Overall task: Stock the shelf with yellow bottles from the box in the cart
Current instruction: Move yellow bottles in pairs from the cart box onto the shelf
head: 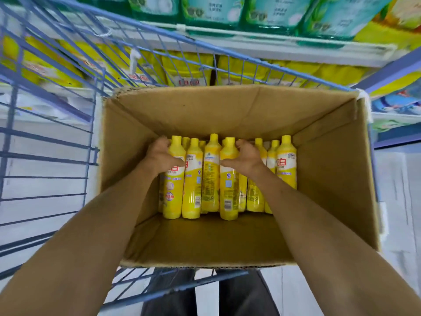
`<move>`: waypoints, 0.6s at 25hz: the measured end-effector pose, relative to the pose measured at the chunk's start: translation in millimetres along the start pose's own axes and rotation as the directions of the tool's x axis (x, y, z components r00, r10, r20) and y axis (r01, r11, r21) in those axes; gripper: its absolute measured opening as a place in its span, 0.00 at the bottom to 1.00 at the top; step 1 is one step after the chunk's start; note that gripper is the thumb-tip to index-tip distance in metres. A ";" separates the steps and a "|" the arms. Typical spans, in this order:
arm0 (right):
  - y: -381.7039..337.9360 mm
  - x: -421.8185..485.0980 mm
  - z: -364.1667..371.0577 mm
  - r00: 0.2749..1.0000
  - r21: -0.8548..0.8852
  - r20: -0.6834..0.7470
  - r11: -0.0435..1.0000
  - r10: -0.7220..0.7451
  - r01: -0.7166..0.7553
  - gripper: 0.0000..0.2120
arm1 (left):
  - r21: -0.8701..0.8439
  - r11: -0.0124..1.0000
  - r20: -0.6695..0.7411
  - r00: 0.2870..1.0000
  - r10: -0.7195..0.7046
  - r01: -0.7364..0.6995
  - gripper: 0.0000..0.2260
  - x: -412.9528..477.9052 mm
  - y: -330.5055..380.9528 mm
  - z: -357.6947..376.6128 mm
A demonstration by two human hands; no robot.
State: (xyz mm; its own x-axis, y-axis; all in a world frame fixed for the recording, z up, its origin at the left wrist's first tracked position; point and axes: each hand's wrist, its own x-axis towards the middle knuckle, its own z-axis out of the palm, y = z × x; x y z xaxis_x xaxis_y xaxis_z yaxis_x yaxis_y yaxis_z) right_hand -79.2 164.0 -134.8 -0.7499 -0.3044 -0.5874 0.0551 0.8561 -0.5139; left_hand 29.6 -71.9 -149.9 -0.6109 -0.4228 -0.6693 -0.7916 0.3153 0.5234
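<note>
Store shelving (pixel 250 45) stacked with yellow and green-and-teal refill packs fills the far side of the aisle, blurred behind a blue wire cart (pixel 9 133). An open cardboard box (pixel 227 110) sits in the cart, its far wall against the cart's far rail and its right wall close to the cart's right corner. The yellow bottles (pixel 210 179) stand upright in rows along the box's far wall, caps up, their white-and-yellow labels turned various ways. A person reaches into the box with both bare arms. The left hand (pixel 159 156) grips the front-row bottle (pixel 174 190) nearest the box's left wall, with the thumb across its label and the fingers curled round its shoulder. The right hand (pixel 247 156) grips another front-row bottle (pixel 229 195) two places to the right, thumb on the label and fingers wrapped over the shoulder. Both gripped bottles are in line with the others, inside the box.
</note>
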 end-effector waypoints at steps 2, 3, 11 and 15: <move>-12.9 -21.3 -13.6 0.997 -0.019 -0.018 0.997 -0.070 0.070 0.29 | -0.008 0.996 0.004 0.996 0.091 -0.091 0.29 -20.0 8.9 -11.0; -22.3 -35.2 -24.4 0.993 -0.046 -0.033 0.993 -0.113 0.111 0.30 | 0.005 0.988 0.007 0.988 0.154 -0.154 0.30 -33.3 17.0 -19.7; -131.8 -129.2 -158.7 0.899 -0.027 -0.221 0.924 -0.378 0.382 0.31 | -0.109 0.818 -0.095 0.825 0.557 -0.564 0.30 -131.5 155.0 -118.4; -193.1 -181.8 -244.3 0.782 -0.072 -0.339 0.843 -0.523 0.533 0.25 | -0.108 0.650 -0.144 0.659 0.738 -0.752 0.28 -198.9 256.2 -179.1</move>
State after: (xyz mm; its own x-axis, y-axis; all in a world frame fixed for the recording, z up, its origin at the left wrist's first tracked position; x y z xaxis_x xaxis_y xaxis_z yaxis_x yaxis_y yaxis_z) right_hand -114.6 156.1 224.0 -0.8385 -0.5444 0.0216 -0.4007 0.5892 -0.7016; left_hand -49.8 -59.2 211.7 -0.9855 -0.1682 0.0211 -0.0542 0.4308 0.9008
